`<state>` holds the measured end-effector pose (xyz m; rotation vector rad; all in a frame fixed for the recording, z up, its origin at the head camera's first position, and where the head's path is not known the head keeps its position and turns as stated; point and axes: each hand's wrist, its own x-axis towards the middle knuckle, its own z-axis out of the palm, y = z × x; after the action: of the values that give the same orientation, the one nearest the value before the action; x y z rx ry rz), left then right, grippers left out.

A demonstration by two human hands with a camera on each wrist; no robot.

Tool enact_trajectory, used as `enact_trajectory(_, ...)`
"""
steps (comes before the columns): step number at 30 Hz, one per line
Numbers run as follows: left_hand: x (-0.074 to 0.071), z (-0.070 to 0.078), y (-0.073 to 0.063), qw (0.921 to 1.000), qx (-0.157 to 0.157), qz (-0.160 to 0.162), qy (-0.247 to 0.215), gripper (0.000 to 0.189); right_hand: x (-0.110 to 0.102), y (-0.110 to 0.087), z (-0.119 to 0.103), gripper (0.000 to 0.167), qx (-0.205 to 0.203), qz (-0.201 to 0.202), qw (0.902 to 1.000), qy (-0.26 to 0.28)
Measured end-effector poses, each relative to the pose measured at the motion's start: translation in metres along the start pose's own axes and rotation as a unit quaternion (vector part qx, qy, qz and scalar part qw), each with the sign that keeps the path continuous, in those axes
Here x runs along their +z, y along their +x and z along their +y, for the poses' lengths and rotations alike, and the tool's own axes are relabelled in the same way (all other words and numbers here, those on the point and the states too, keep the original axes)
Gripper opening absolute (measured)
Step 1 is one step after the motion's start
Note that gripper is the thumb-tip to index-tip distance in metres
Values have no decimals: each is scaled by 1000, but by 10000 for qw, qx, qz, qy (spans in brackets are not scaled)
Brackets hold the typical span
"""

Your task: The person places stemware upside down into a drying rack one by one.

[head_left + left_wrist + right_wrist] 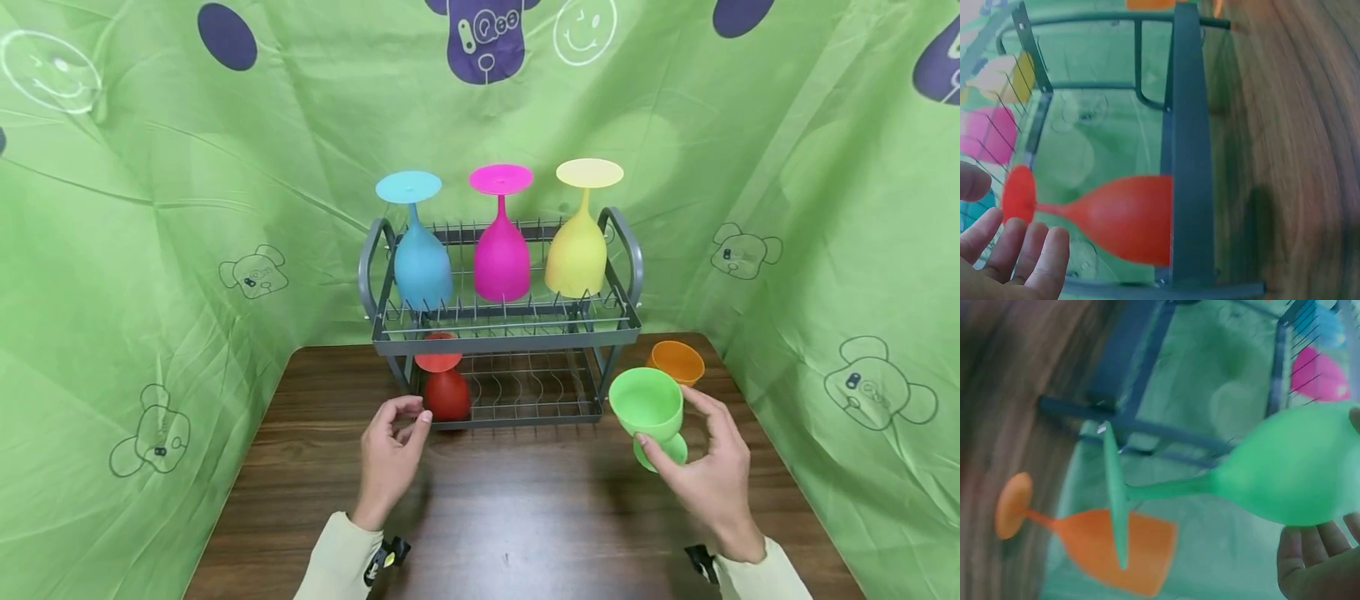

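My right hand (pixel 708 467) grips a green wine glass (pixel 647 404) by its bowl, upright with the mouth up, in front of the rack's right end. In the right wrist view the green glass's stem and foot (pixel 1116 497) show in full. My left hand (pixel 392 454) holds nothing; its fingers are loosely bent close to a red wine glass (pixel 447 393). That red glass stands upside down at the left end of the lower tier of a grey dish rack (pixel 510 342). An orange wine glass (pixel 677 362) stands upright on the table, behind the green one.
On the rack's upper tier, blue (pixel 423 262), magenta (pixel 502 260) and yellow (pixel 577 254) wine glasses stand upside down in a row. The rack rests at the back of a dark wooden table (pixel 510 508). Green printed cloth (pixel 150 250) encloses the table at the back and sides.
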<state>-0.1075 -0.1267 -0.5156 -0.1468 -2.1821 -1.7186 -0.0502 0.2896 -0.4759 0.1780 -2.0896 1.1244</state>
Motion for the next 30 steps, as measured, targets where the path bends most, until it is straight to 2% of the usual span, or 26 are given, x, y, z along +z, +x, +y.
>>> enact_trajectory(5, 9, 17, -9, 9990, 122, -408, -99, 23, 5, 9, -22, 96, -90, -929, 9955, -188)
enact_trajectory(9, 19, 28, -19, 9964, 330, -757, -177, 25, 12, 15, -37, 94, -607, -1544, 9856, -327)
enact_trajectory(16, 38, 52, -32, 9857, 678, -1527, -233, 37, 28, 24, -64, 89, -1155, -2595, 9582, -351)
enact_trajectory(20, 45, 64, -37, 9798, 775, -1829, -214, 45, 37, 26, -74, 85, -1442, -3070, 9397, -448)
enact_trajectory(26, 52, 71, -42, 9727, 756, -2184, -197, 58, 47, 29, -84, 80, -1743, -3654, 9127, -555)
enact_trajectory(30, 54, 70, -43, 9691, 834, -2307, -255, 65, 53, 31, -89, 77, -1903, -3795, 9038, -538)
